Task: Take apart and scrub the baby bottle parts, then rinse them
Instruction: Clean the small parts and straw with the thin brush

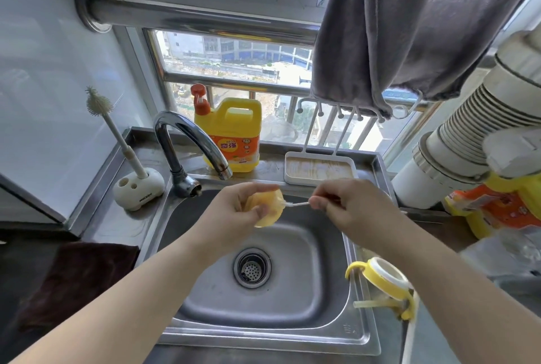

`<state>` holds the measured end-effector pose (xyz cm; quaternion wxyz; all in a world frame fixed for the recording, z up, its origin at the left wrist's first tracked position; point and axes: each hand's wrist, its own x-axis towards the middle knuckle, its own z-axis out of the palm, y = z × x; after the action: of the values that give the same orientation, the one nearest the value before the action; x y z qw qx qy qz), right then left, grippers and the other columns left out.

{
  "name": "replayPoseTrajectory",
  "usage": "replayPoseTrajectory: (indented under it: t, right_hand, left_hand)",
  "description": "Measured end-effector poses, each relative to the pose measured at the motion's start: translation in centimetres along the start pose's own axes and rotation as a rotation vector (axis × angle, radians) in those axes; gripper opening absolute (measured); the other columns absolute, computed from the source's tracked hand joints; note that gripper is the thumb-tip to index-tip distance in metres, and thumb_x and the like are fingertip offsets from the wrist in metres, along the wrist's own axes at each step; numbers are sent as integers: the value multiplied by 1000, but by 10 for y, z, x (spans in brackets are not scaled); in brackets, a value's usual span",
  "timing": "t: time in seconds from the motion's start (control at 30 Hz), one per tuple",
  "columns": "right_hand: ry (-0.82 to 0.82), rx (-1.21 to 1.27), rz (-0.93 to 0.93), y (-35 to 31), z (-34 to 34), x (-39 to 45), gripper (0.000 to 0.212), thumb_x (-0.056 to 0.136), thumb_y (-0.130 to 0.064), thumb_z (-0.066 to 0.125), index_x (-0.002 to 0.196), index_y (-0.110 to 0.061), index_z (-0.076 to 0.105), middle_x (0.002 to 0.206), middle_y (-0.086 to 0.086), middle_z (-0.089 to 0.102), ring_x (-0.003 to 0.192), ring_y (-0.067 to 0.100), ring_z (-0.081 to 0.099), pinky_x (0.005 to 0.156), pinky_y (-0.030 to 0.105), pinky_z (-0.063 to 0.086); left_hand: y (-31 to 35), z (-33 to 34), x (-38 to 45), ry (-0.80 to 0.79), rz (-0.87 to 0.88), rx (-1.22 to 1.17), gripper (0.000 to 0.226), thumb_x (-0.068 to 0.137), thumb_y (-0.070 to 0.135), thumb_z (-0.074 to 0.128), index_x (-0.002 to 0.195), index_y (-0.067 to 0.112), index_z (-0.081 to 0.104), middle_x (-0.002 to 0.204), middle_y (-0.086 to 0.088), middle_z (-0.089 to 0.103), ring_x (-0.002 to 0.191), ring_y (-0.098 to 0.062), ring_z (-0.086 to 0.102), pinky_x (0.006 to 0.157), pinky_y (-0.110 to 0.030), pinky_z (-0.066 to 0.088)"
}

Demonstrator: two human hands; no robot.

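Yellow translucent silicone bottle teat (268,208) sits cupped in the left hand (234,211) over the steel sink (292,299); the right hand (355,208) pinches a thin white straw brush (295,204) at its tip. Twist gently, steadying the soft teat.

Left hand (234,205) covers most of yellow bottle part (270,211); its shape unclear. Thin brush (298,204) tip goes into the part, bristles hidden; handle end buried in right hand (348,205). Yellow handled ring (386,278) partly behind right forearm, straw (371,303) end hidden too. Detergent refill bag (497,211) cut by right edge, print blurred. Grey towel (424,27) cut at top. Dark cloth (79,276) detail indistinct.
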<state>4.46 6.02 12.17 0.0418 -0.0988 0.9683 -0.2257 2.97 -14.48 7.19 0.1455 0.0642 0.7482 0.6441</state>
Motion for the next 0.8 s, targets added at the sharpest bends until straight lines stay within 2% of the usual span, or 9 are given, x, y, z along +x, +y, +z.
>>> replayPoseTrajectory:
  t: [0.1, 0.17, 0.27, 0.37, 0.43, 0.53, 0.6, 0.67, 0.8]
  right_hand:
    - [-37, -16, 3, 13, -16, -9, 14, 90, -33, 57, 77, -37, 58, 61, -17, 51, 62, 0, 47, 60, 24, 39]
    - [-6, -23, -21, 13, -20, -12, 10, 91, -29, 58, 82, -32, 63, 65, -20, 50, 64, -3, 48, 59, 19, 36]
    - [59, -33, -97, 9, -18, -10, 9, 90, -25, 59, 88, -29, 66, 70, -25, 49, 68, -4, 48, 61, 21, 38]
    - [60, -145, -164, 0, -14, -8, 11, 91, -29, 56, 91, -30, 67, 75, -21, 49, 70, 1, 41, 64, 27, 37]
    - [59, -192, -178, -4, -12, -8, 12, 91, -33, 55, 92, -32, 67, 78, -19, 49, 74, 0, 42, 63, 25, 34]
    - [56, -185, -147, -8, -10, -8, 14, 90, -37, 54, 91, -33, 67, 78, -17, 51, 74, 3, 48, 59, 22, 35]
    - [70, -174, -149, -12, -5, -7, 15, 89, -38, 54, 89, -32, 68, 79, -16, 55, 74, 6, 52, 61, 23, 40]
    - [60, -168, -134, -15, -2, -7, 16, 88, -40, 54, 88, -31, 68, 83, -14, 61, 77, 6, 54, 66, 26, 45]
    - [0, -144, -19, -7, -5, -5, 15, 86, -42, 56, 83, -31, 66, 80, -13, 63, 79, 7, 55, 65, 25, 43]
  left_hand:
    - [-5, -1, 1, 28, -28, -37, 55, 78, 6, 70, 115, 42, 53, 97, -4, 72, 94, -19, 67, 88, -33, 50]
    - [-7, -1, 1, 27, -34, -34, 48, 79, -4, 70, 109, 31, 56, 95, -2, 73, 93, -18, 67, 87, -32, 51]
    - [-1, 2, -3, -62, -25, -82, 38, 79, -15, 63, 96, 19, 64, 93, 2, 72, 88, -9, 66, 81, -21, 52]
    - [4, 5, -6, -111, -51, -143, 36, 80, -17, 60, 95, 15, 65, 91, 4, 72, 86, -8, 65, 80, -26, 55]
    - [6, 6, -7, -97, -69, -142, 30, 76, -11, 65, 91, 15, 66, 86, 6, 71, 83, -8, 64, 80, -30, 55]
    - [9, 8, -8, -83, -76, -84, 26, 62, 10, 69, 87, 13, 68, 78, 4, 70, 75, -7, 63, 72, -22, 54]
    - [8, 9, -8, -77, -69, 9, 29, 60, 13, 82, 85, 11, 70, 74, 1, 68, 68, -7, 60, 64, -18, 49]
    - [5, 9, -8, -57, -60, 52, 23, 65, 13, 85, 81, 8, 70, 69, 0, 63, 63, -7, 53, 58, -16, 43]
    - [0, 3, -6, -33, -53, -37, 23, 61, 22, 81, 76, 8, 70, 71, -3, 63, 66, -11, 54, 63, -21, 42]
